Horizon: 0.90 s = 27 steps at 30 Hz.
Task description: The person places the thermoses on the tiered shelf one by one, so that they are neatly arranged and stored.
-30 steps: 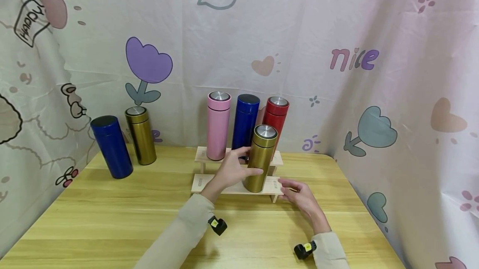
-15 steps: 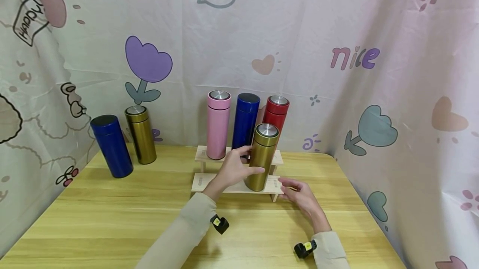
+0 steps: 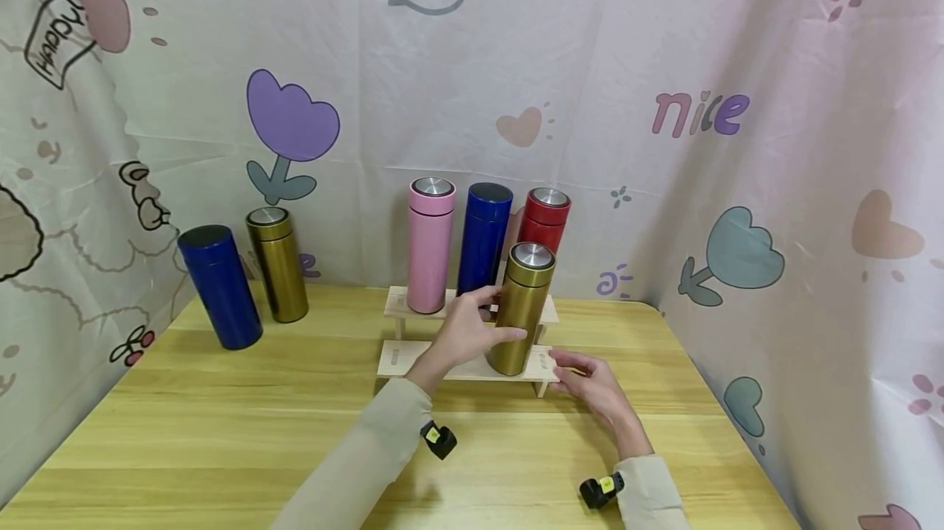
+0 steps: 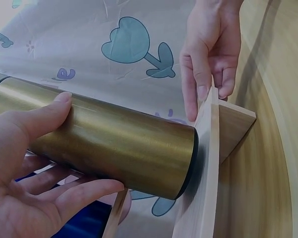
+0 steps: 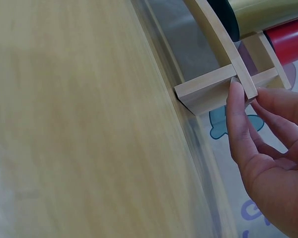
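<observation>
My left hand (image 3: 463,335) grips a gold thermos flask (image 3: 524,313) from its left side, thumb across the front and fingers behind. The flask's dark base (image 4: 187,171) meets the lower board of a small two-step wooden stand (image 3: 401,356), toward its right end. With thumb and fingers, my right hand (image 3: 596,392) pinches the right end of that same board, as the right wrist view also shows at the board's corner (image 5: 244,82). On the upper step stand a pink flask (image 3: 430,255), a blue flask (image 3: 483,235) and a red flask (image 3: 546,215), the red one partly hidden behind the gold flask.
Left of the stand, a second blue flask (image 3: 221,288) and another gold flask (image 3: 279,268) stand on the wooden table (image 3: 221,432). A patterned cloth (image 3: 442,88) hangs behind the table and along both sides.
The gold flask has shifted slightly right along the lower step, with my left hand moving along. My right hand stays at the board's end.
</observation>
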Each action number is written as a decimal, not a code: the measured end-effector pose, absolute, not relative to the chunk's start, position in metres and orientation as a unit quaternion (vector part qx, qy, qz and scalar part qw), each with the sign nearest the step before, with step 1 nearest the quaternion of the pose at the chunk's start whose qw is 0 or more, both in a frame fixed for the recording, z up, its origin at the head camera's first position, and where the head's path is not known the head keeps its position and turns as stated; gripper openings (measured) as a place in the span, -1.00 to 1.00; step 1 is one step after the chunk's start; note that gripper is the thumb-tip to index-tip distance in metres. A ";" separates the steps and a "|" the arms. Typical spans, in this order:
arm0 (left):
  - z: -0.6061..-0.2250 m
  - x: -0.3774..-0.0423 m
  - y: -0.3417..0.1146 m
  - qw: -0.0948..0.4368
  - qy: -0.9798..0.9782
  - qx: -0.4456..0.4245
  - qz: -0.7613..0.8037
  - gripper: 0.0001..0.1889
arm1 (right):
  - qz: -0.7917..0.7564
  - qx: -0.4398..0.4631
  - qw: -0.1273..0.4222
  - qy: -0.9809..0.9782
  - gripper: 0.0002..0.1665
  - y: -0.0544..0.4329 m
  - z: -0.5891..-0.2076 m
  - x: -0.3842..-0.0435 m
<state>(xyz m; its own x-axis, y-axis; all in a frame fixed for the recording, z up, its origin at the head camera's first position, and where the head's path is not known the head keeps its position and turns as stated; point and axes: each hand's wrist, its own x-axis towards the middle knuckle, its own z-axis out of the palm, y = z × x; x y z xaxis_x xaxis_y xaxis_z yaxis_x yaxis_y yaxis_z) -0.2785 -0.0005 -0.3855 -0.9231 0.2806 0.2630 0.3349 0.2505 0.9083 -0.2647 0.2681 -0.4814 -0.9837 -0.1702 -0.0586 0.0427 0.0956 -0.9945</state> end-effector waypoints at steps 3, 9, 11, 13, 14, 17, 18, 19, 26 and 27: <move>-0.386 -0.279 0.002 0.017 -0.786 -0.196 -0.586 -0.22 | -0.671 -0.043 0.079 0.736 -0.42 0.268 -0.482 -0.265; -0.387 -0.280 0.006 0.000 -0.785 -0.188 -0.590 -0.17 | -0.671 -0.041 0.077 0.737 -0.43 0.268 -0.482 -0.265; -0.387 -0.280 0.007 -0.003 -0.787 -0.185 -0.589 -0.16 | -0.671 -0.040 0.076 0.737 -0.43 0.268 -0.482 -0.265; -0.387 -0.280 0.008 -0.003 -0.789 -0.182 -0.587 -0.16 | -0.669 -0.041 0.076 0.738 -0.43 0.269 -0.482 -0.265; -0.387 -0.280 0.009 -0.002 -0.789 -0.183 -0.587 -0.17 | -0.669 -0.040 0.076 0.738 -0.43 0.269 -0.482 -0.265; -0.388 -0.281 0.011 0.005 -0.790 -0.189 -0.583 -0.18 | -0.670 -0.037 0.075 0.738 -0.44 0.269 -0.482 -0.266; -0.388 -0.281 0.012 0.008 -0.791 -0.191 -0.582 -0.19 | -0.669 -0.037 0.076 0.739 -0.44 0.269 -0.483 -0.266; -0.388 -0.282 0.012 0.010 -0.791 -0.193 -0.580 -0.19 | -0.669 -0.037 0.077 0.739 -0.44 0.269 -0.483 -0.266; -0.389 -0.283 0.016 0.017 -0.791 -0.197 -0.580 -0.21 | -0.667 -0.038 0.080 0.740 -0.44 0.269 -0.482 -0.265; -0.390 -0.283 0.016 0.017 -0.790 -0.197 -0.580 -0.22 | -0.667 -0.039 0.080 0.740 -0.44 0.269 -0.482 -0.265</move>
